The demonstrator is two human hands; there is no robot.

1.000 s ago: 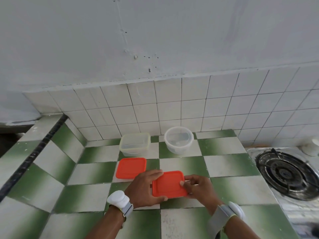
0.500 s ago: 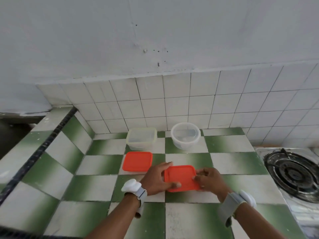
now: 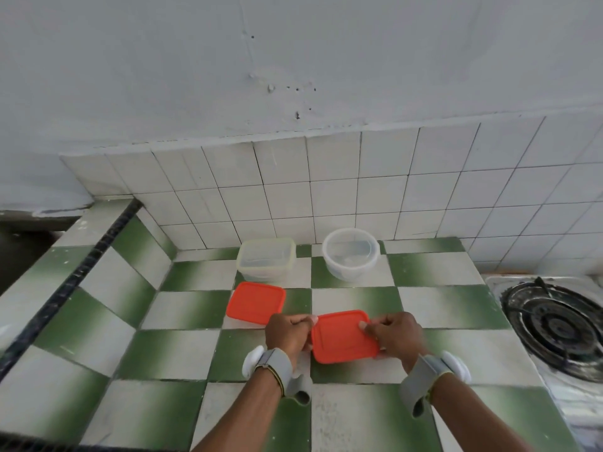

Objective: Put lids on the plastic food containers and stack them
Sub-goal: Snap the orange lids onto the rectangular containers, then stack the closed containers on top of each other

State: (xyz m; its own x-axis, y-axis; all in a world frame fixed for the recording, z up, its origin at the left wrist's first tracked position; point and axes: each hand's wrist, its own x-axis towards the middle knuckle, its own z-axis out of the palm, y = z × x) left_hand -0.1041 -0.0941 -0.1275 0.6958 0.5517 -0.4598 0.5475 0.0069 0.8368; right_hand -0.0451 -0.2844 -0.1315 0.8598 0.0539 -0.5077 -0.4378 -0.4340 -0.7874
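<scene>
An orange square lid (image 3: 344, 337) sits near the front of the green-and-white tiled counter (image 3: 440, 308), gripped on both sides. My left hand (image 3: 287, 336) holds its left edge and my right hand (image 3: 393, 336) holds its right edge. Whether a container lies under this lid is hidden. A second orange lid (image 3: 256, 303) lies flat just behind and to the left. Against the back wall stand an open clear rectangular container (image 3: 266, 261) and an open clear round container (image 3: 350, 254).
A gas stove burner (image 3: 554, 324) sits at the right end of the counter. A raised tiled ledge with a black strip (image 3: 81, 269) runs along the left. White wall tiles (image 3: 391, 190) close off the back.
My left hand has shifted from lying across the lid's front-left corner to gripping its left edge with curled fingers. The camera view has swung slightly; the other lid and containers stayed put.
</scene>
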